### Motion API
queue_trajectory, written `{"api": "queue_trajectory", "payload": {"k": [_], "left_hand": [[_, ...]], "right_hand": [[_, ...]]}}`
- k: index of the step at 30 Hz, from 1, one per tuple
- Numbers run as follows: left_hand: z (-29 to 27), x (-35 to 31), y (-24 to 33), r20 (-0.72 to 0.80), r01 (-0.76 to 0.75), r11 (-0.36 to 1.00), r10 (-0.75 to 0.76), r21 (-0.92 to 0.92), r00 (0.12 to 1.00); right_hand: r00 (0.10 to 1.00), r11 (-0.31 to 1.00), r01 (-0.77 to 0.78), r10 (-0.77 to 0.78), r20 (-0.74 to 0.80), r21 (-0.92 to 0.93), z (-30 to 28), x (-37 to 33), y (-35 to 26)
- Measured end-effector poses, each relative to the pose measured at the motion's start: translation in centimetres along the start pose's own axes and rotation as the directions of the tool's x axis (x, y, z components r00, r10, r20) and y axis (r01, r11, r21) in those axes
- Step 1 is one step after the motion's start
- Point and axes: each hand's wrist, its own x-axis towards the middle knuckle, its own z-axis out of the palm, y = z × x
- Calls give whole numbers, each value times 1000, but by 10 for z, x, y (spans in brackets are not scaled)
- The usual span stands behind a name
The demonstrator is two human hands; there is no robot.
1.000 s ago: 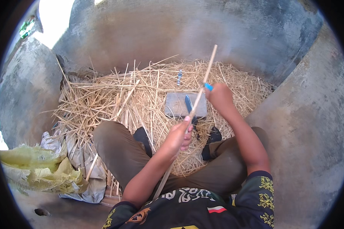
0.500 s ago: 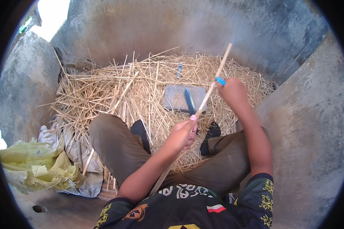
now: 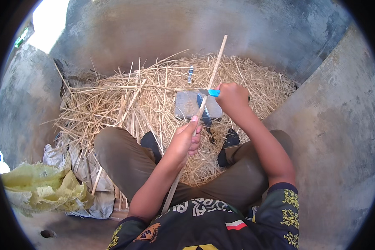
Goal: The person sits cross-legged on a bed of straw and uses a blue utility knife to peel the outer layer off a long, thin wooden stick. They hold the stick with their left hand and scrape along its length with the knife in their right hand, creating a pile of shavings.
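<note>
A long pale wooden stick (image 3: 216, 68) runs slantwise from near my body up and away to the far wall. My left hand (image 3: 186, 138) is closed round its middle. In my right hand (image 3: 234, 98) is a knife with a blue handle (image 3: 214, 93), its blade lying against the stick above my left hand. Below the stick, a grey rectangular slab (image 3: 185, 106) rests on the straw. A dark, long, blade-shaped thing (image 3: 206, 111) lies over the slab, partly hidden by the stick.
Straw and thin slivers (image 3: 100, 100) cover the floor between my crossed legs and the far grey wall (image 3: 154, 33). A metal-banded wristwatch (image 3: 190, 75) lies on them. Torn yellow sacking (image 3: 46, 187) is heaped at the left. Another grey wall (image 3: 333, 137) slopes close on the right.
My right hand and the knife have moved left and slightly down along the stick, toward my left hand. The stick's far end has swung left, and my left hand has shifted slightly left.
</note>
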Motion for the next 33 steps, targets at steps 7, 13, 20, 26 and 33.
{"api": "queue_trajectory", "payload": {"k": [7,13,20,26,33], "left_hand": [[4,-5,3,-15,12,1000,-12,-11,1000],[8,-10,7,-8,-8,1000,8,-7,1000],[17,-20,5,0,-11,1000,11,13,1000],[26,-23,-6,53,22,996,-26,83,998],[32,-25,-11,153,71,995,-80,65,985]], "right_hand": [[999,1000,18,-19,-33,-25,-6,9,2],[995,998,9,-15,-94,-64,-16,10,-3],[983,975,-156,137,-124,-159,-36,20,11],[955,957,-275,261,-143,-91,-45,26,46],[837,837,-543,532,-129,-70,-71,45,83]]}}
